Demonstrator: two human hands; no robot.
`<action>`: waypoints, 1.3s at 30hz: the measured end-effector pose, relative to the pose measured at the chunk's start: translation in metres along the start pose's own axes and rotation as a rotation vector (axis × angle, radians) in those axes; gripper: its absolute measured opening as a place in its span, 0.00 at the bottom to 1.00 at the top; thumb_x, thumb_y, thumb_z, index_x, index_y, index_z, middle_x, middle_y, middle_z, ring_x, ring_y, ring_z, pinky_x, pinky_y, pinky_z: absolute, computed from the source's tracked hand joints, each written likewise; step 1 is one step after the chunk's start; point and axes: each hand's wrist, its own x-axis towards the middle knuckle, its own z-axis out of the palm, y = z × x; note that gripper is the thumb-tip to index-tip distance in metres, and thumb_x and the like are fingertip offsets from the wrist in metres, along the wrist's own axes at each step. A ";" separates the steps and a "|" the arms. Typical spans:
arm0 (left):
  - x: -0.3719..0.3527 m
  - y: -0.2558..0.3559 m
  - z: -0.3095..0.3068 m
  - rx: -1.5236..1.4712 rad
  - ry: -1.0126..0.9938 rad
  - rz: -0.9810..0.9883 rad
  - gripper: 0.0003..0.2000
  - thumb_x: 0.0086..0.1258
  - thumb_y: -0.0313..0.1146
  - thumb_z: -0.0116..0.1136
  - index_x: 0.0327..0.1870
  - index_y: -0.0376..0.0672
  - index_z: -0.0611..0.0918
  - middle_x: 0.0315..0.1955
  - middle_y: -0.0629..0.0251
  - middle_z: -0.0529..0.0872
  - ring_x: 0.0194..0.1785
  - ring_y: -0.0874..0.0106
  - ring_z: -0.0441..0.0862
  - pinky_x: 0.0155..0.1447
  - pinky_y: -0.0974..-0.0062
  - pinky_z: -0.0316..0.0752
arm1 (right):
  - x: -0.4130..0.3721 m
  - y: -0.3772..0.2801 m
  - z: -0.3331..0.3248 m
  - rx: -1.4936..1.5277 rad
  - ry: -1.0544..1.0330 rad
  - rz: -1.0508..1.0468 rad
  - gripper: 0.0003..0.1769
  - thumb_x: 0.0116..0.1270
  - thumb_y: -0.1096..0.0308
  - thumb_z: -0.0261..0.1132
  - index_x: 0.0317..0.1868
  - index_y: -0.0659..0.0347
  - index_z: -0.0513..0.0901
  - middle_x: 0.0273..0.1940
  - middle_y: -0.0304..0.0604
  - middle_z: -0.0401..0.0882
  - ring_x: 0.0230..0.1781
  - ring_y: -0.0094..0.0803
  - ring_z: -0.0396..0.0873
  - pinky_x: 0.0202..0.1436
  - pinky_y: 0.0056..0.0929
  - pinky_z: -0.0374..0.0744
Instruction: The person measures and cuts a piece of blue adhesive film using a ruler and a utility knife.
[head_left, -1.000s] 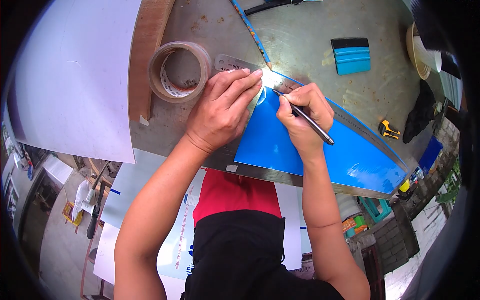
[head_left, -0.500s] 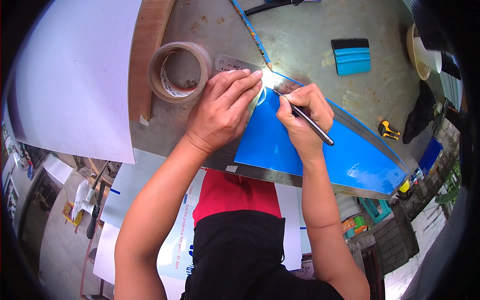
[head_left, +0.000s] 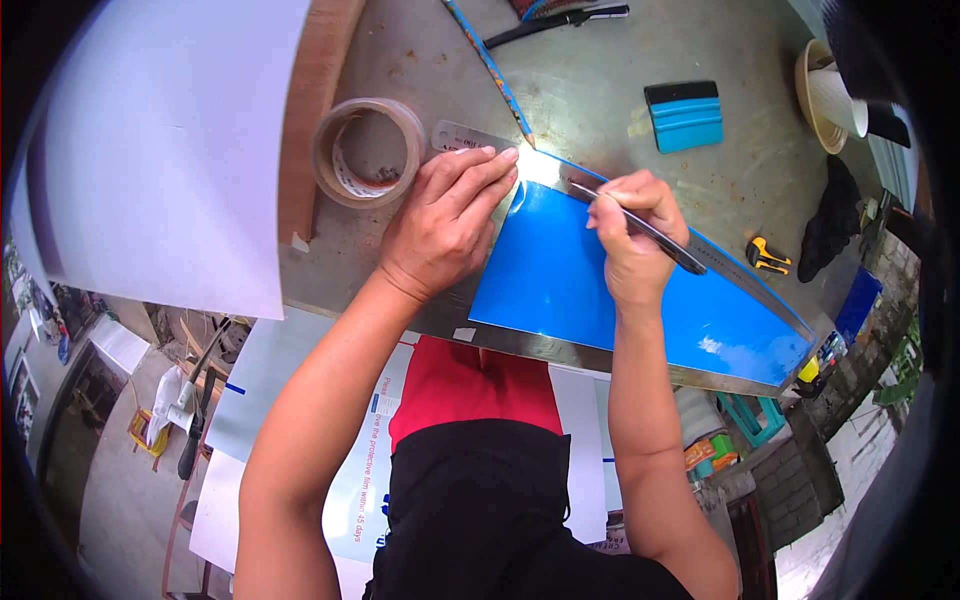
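A steel ruler (head_left: 457,135) lies slantwise along the upper edge of a glossy blue sheet (head_left: 550,255) on the metal table. My left hand (head_left: 445,215) rests on the ruler near its left end, fingers stretched out and pressing down. Between the fingers of my right hand (head_left: 640,245) is a slim black pen (head_left: 665,240), its tip at the ruler's lower edge. A blue patterned pencil (head_left: 490,75) points down toward the ruler, just above my left fingertips. A roll of clear tape (head_left: 325,155) stands beside my left hand.
A blue squeegee with a black edge (head_left: 685,118), a yellow cutter (head_left: 768,256) and a black cloth (head_left: 832,220) lie to the right. Large white sheeting (head_left: 170,150) and a wooden board (head_left: 315,90) occupy the left. At the far right sits a tan bowl (head_left: 812,95).
My right hand has moved rightward along the ruler with the pen. My left hand stays on the ruler. The view has shifted slightly.
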 end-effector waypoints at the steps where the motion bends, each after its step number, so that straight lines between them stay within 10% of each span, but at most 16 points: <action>1: 0.000 -0.001 -0.001 0.008 0.009 0.005 0.26 0.58 0.19 0.63 0.62 0.40 0.87 0.68 0.67 0.85 0.71 0.62 0.80 0.76 0.61 0.74 | -0.002 -0.009 -0.003 0.025 0.029 -0.010 0.10 0.68 0.86 0.72 0.43 0.65 0.81 0.40 0.44 0.83 0.36 0.27 0.84 0.39 0.25 0.84; 14: -0.021 0.020 0.018 -0.030 0.209 0.030 0.25 0.66 0.25 0.56 0.67 0.28 0.80 0.65 0.43 0.84 0.71 0.48 0.80 0.81 0.53 0.70 | -0.099 -0.168 -0.043 -0.486 -0.071 -0.049 0.10 0.76 0.75 0.67 0.34 0.62 0.76 0.33 0.40 0.77 0.34 0.26 0.72 0.39 0.28 0.71; 20: -0.132 0.118 -0.045 -0.072 0.261 -0.427 0.33 0.66 0.23 0.61 0.76 0.35 0.74 0.73 0.48 0.78 0.79 0.52 0.73 0.87 0.49 0.62 | -0.116 -0.121 -0.020 -0.279 -0.511 0.074 0.09 0.77 0.76 0.64 0.35 0.63 0.76 0.34 0.42 0.78 0.36 0.29 0.77 0.43 0.31 0.76; 22: -0.199 0.152 -0.068 -0.082 0.289 -0.652 0.29 0.69 0.25 0.60 0.74 0.36 0.76 0.70 0.52 0.81 0.75 0.54 0.76 0.82 0.53 0.66 | -0.109 -0.117 -0.009 -0.576 -0.853 0.043 0.07 0.83 0.70 0.67 0.49 0.66 0.83 0.44 0.48 0.88 0.44 0.34 0.85 0.52 0.34 0.85; 33: -0.504 0.517 0.009 0.078 1.697 -1.725 0.16 0.78 0.24 0.57 0.63 0.40 0.86 0.53 0.54 0.92 0.48 0.67 0.89 0.55 0.69 0.83 | -0.175 -0.138 0.082 -0.501 -1.583 -0.420 0.06 0.81 0.71 0.67 0.45 0.66 0.83 0.37 0.44 0.84 0.38 0.32 0.80 0.46 0.35 0.82; 39: -0.569 0.751 -0.058 0.891 2.301 -1.357 0.13 0.87 0.28 0.54 0.63 0.34 0.85 0.42 0.66 0.90 0.42 0.79 0.84 0.50 0.76 0.82 | -0.312 -0.153 0.085 -0.533 -2.045 -0.689 0.08 0.79 0.70 0.67 0.47 0.68 0.85 0.36 0.50 0.84 0.36 0.41 0.80 0.46 0.41 0.81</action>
